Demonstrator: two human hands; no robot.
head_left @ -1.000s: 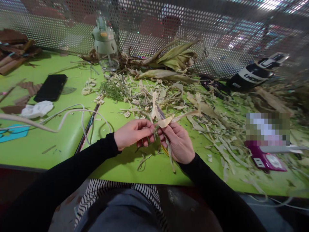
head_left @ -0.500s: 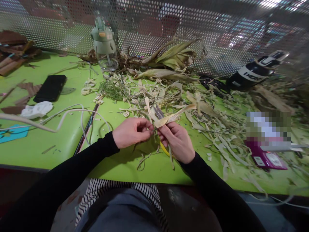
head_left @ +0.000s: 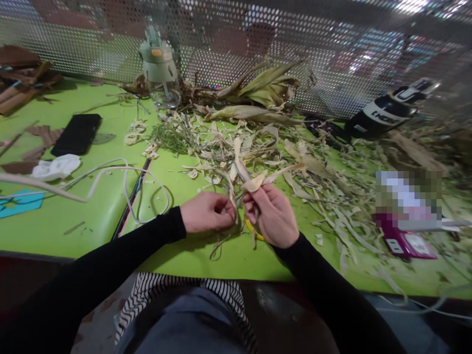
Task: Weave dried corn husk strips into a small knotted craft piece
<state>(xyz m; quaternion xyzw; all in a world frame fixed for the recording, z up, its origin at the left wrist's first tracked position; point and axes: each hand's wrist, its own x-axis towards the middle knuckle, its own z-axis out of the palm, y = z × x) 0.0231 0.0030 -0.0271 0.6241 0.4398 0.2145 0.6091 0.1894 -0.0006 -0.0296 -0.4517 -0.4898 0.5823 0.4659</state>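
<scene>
Over the green table my right hand (head_left: 276,216) is closed, thumb and fingers pinching a pale dried corn husk (head_left: 255,183) whose ends spread up and to the right. A yellow loop (head_left: 253,230), which looks like a scissor handle, shows under that hand; its fingers partly cover it. Just to the left, my left hand (head_left: 209,211) has its fingertips pinched on a thin husk strip (head_left: 231,192) that runs upward. The two hands are slightly apart. Small husk scraps (head_left: 220,246) lie on the table below them.
Husk shreds (head_left: 206,137) cover the middle and right. Larger husks (head_left: 271,88) lie by the perforated metal screen (head_left: 228,34). A clear bottle (head_left: 160,73), a black bottle (head_left: 383,113), a phone (head_left: 77,134), a white cable (head_left: 126,184) and a purple packet (head_left: 409,243) are around.
My left hand has moved slightly down and away from my right hand. The husk in my right hand has turned, one end now pointing further up.
</scene>
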